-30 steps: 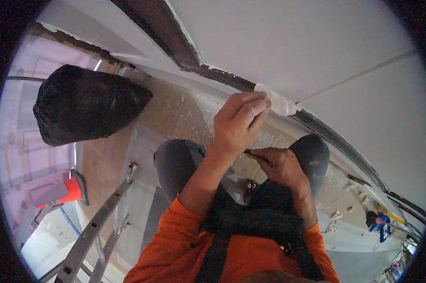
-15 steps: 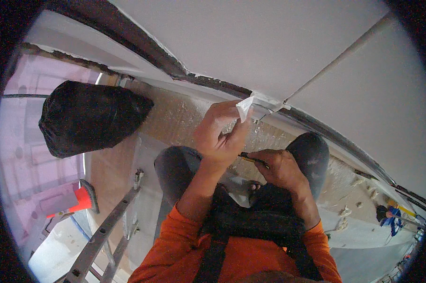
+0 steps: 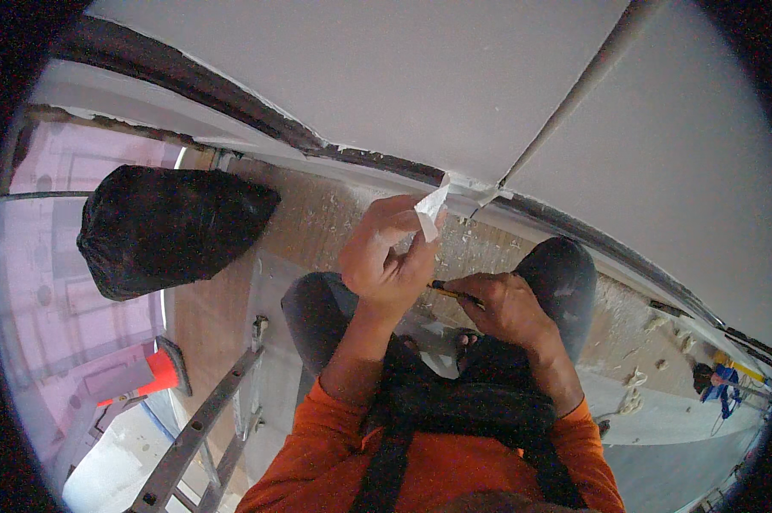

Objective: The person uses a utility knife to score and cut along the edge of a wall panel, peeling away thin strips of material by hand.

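Observation:
My left hand point(image 3: 386, 252) is closed on a crumpled white strip point(image 3: 430, 209), paper or tape, held up just short of the pale wall panel point(image 3: 403, 85). Behind it runs a dark groove point(image 3: 384, 162) along the panel's lower edge, with whitish patches where a narrow vertical seam point(image 3: 565, 103) meets it. My right hand point(image 3: 510, 309) grips a slim yellow-and-black tool point(image 3: 454, 292), seemingly a utility knife, below and right of my left hand, between my knees. The tool's tip is partly hidden.
A full black bag point(image 3: 172, 231) lies at left on the debris-speckled floor point(image 3: 300, 205). An orange cone point(image 3: 155, 372) and an aluminium ladder point(image 3: 193, 440) are at lower left, beside pinkish sheeting point(image 3: 52, 256). Scraps point(image 3: 634, 385) and blue-and-yellow items point(image 3: 721, 385) lie at right.
My left hand has drawn away from the panel's edge, down and leftward, with the white strip now lifted in its fingers. My right hand has barely moved. The view has shifted slightly.

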Available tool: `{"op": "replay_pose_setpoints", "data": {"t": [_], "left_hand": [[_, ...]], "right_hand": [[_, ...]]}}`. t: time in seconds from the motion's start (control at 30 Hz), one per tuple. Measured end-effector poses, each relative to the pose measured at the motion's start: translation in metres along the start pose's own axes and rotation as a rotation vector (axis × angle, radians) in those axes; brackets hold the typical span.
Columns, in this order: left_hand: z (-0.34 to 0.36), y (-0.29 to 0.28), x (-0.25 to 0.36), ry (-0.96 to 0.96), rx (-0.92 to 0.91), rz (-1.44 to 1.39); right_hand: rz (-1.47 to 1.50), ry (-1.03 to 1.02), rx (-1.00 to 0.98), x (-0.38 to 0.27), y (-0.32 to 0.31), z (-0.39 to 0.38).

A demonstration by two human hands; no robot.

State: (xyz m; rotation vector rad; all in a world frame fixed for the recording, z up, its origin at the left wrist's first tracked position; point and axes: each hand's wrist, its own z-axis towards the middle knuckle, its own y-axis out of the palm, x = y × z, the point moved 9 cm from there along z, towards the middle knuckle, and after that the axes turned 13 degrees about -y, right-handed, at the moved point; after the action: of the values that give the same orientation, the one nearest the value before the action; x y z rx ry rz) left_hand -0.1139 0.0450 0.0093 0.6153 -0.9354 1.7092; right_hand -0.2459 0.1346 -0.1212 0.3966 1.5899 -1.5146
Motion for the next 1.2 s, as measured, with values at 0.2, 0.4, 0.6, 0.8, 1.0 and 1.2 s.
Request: {"op": "replay_pose_setpoints", "data": {"t": [0.2,0.4,0.6,0.8,1.0,1.2], "left_hand": [[0.0,0.0,0.006,-0.036,-0.06,-0.019],[0.0,0.015,0.019,0.026,-0.243,0.118],[-0.007,0.016,0.022,0.142,-0.262,0.006],[-0.009,0.02,0.04,0.204,-0.32,-0.067],[-0.012,0.02,0.048,0.231,-0.37,-0.097],[-0.018,0.019,0.05,0.282,-0.332,-0.196]], "right_hand": [[0.027,0.047,-0.032,0.001,0.003,0.002],[0.014,0.023,-0.075,0.003,0.005,0.001],[-0.023,0.063,-0.13,-0.003,0.003,0.004],[-0.107,0.048,-0.099,0.006,0.007,-0.006],[-0.058,0.068,-0.102,0.003,0.005,-0.003],[-0.09,-0.016,-0.008,0.0,-0.002,-0.007]]}}
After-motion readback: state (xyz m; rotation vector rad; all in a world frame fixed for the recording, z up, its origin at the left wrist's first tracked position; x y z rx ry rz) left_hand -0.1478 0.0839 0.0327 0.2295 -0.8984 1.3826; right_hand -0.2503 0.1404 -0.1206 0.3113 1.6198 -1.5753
